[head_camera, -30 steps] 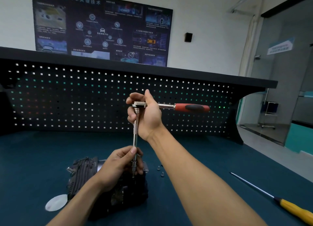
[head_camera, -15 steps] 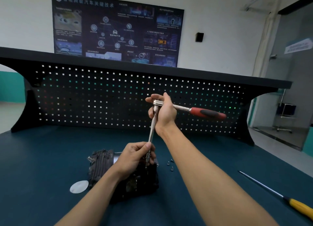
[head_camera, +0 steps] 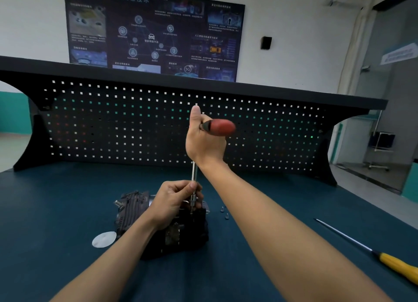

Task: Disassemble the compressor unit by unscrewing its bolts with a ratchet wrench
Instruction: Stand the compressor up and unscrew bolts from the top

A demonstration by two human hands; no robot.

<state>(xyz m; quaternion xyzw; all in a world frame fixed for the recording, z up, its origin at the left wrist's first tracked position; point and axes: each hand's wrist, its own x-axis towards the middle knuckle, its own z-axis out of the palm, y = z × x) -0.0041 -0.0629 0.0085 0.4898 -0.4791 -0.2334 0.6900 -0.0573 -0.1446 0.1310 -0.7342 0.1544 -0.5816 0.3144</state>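
Two hands are engaged on one tool at centre frame. The right hand (head_camera: 204,141) is clenched round the red grip of the ratchet (head_camera: 220,127), thumb raised, high above the bench; the grip is blurred and foreshortened, pointing roughly toward the camera and right. The ratchet head is hidden behind this hand.

From beneath the right hand a steel extension (head_camera: 193,184) runs almost straight down. Its long axis is near vertical, and its lower end meets the top of the compressor (head_camera: 172,231). The left hand (head_camera: 174,202) is closed round the lower extension, fingertips pinching the shaft just above the casting. The bolt and socket under it are hidden.

The compressor sits on the blue bench (head_camera: 56,211), lower centre of frame, directly below the right hand. The left hand is the nearer to it, resting on its top face.

Two loose bolts (head_camera: 224,212) lie on the bench just right of the compressor. A pale disc (head_camera: 104,239) lies at its lower left. A yellow screwdriver (head_camera: 384,260) lies well apart at lower right, untouched.

Judgement: loosening is under way, with some bolts already out. The next swing of the grip depends on the extension staying plumb over the bolt; should the left hand let it tilt, the socket may slip off.
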